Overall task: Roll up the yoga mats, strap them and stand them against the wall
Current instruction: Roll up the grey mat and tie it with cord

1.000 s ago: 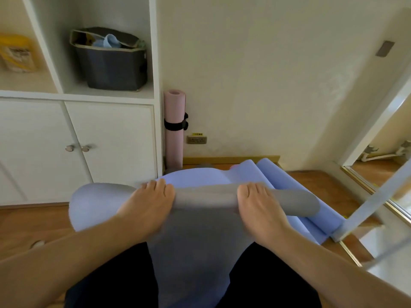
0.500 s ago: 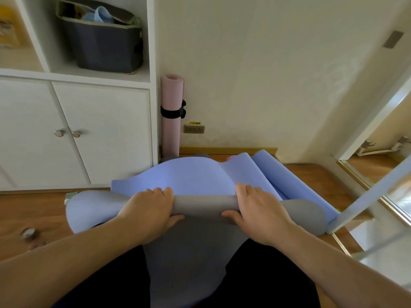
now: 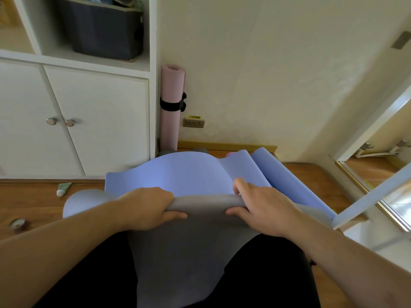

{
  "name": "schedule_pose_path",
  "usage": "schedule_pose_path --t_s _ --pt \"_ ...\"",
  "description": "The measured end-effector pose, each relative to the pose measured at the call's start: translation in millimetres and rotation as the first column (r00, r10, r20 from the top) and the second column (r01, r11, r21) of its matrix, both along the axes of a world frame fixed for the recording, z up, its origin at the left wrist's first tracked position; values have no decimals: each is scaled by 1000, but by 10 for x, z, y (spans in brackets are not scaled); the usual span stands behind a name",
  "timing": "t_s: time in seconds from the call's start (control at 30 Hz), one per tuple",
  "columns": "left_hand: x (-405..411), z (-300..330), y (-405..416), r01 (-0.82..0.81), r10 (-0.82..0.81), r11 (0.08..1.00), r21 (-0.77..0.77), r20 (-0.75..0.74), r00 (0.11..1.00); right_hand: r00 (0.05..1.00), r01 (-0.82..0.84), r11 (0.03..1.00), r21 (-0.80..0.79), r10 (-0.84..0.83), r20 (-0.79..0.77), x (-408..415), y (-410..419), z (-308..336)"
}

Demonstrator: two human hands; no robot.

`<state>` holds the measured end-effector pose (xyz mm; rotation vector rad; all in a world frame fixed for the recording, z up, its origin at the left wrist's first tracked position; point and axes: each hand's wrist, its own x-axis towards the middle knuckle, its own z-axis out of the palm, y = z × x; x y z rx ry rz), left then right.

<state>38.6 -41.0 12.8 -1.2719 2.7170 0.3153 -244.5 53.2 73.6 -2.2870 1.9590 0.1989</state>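
A blue yoga mat with a grey underside (image 3: 184,172) lies partly rolled in front of my knees, its loose part bunched toward the wall. My left hand (image 3: 146,207) grips the grey roll (image 3: 204,203) from above, thumb underneath. My right hand (image 3: 264,207) grips the same roll a little to the right, fingers curled over its far side. A pink rolled mat (image 3: 171,121) with a black strap (image 3: 172,105) stands upright against the wall beside the cabinet.
A white cabinet (image 3: 95,121) with two knobbed doors stands at left, with a dark bin (image 3: 102,27) on its shelf. A small tube (image 3: 63,188) and a tape roll (image 3: 19,224) lie on the wood floor. A mirror edge (image 3: 367,187) runs along the right. A wall socket (image 3: 193,123) sits low.
Both hands went from lying flat on the roll to curling round it. The roll has moved farther along the mat toward the wall, and the view has tilted down.
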Motion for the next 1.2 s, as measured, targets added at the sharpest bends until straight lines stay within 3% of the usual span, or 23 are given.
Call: schedule_pose_path --t_s 0.1,0.2,0.33,0.53,0.63,0.8,0.9,1.0,1.07,1.2 --pt "-17 6 -62 7 -1 984 181 -33 999 995 -98 992 79 100 -15 -64 18 92" --pt "-33 6 -101 16 4 954 301 -65 998 986 -162 987 12 163 -25 -122 -12 96" --pt "-73 45 -117 -19 55 917 398 -78 995 988 -119 993 -5 117 -96 -77 -103 76" --pt "-149 192 1 -94 79 964 250 70 994 998 36 997 69 -33 -44 -4 -118 37" --pt "-152 198 53 -118 112 980 159 51 992 997 76 995 62 -76 -6 5 -143 91" --pt "-129 196 108 -129 129 990 -61 -3 992 986 22 994 -111 -40 -159 112 -123 111" --pt "-92 186 103 -75 78 991 -115 20 997 978 9 993 -113 -33 -208 116 -66 142" --pt "-86 170 59 -41 41 999 -15 24 999 975 -41 999 -20 35 -220 75 8 198" --pt "-75 169 3 -15 18 987 157 -21 1000 977 -70 993 97 88 -192 54 44 273" --pt "-55 193 -78 -2 74 865 502 -123 990 992 -102 961 255 119 -49 -1 50 344"
